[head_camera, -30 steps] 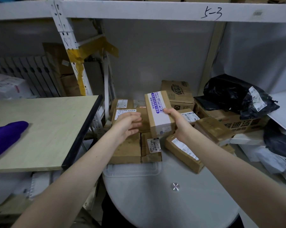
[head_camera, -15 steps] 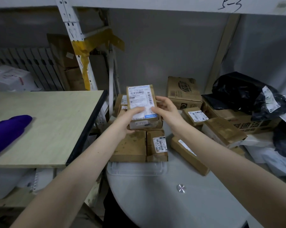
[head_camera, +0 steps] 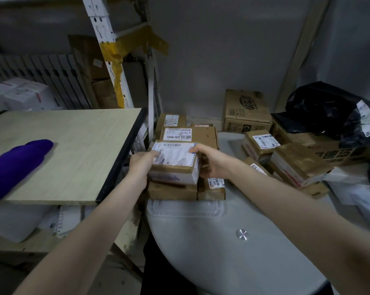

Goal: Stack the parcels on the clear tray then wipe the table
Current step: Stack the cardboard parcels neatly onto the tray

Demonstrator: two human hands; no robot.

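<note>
A cardboard parcel with a white label (head_camera: 175,158) lies flat on top of the brown parcels stacked in the clear tray (head_camera: 186,209). My left hand (head_camera: 142,165) grips its left side and my right hand (head_camera: 211,160) grips its right side. Under it sit a plain brown parcel (head_camera: 172,191) and a smaller labelled one (head_camera: 214,187). Behind it is a parcel marked 12V4A-5525 (head_camera: 190,135). More parcels (head_camera: 260,143) lie loose on the round grey table (head_camera: 233,241) to the right. A purple cloth (head_camera: 16,167) lies on the wooden shelf at left.
A wooden shelf board (head_camera: 73,150) with a black edge stands left of the tray. A black plastic bag (head_camera: 333,111) sits on a large carton at the far right, with white mailers below it. A printed carton (head_camera: 247,111) stands against the back wall.
The parcel was held upright in my right hand, then turned label-up by both hands and lowered onto the stack in the tray. The camera view tilted down.
</note>
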